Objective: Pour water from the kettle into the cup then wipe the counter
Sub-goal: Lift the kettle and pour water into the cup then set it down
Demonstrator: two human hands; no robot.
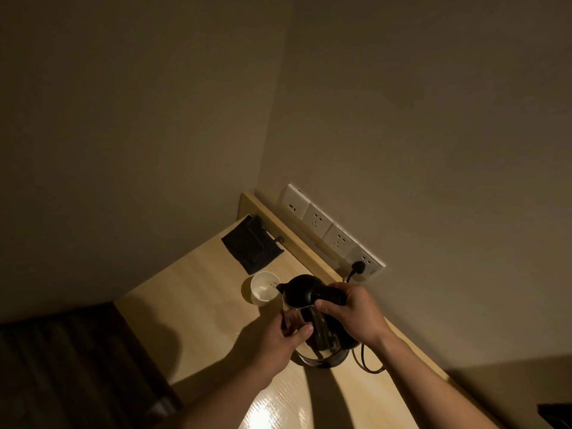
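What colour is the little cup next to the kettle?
White. The cup shows best in the head view, standing on the light wooden counter by the kettle's spout.

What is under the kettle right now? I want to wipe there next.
Under the kettle sits its round base with a cord. The counter beneath is covered.

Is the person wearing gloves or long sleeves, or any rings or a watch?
No. The left hand and the right hand are both bare, with no gloves. Both forearms are uncovered all the way to the bottom edge of the picture, so no sleeves show. No watch, bracelet or ring is visible, though the light is dim.
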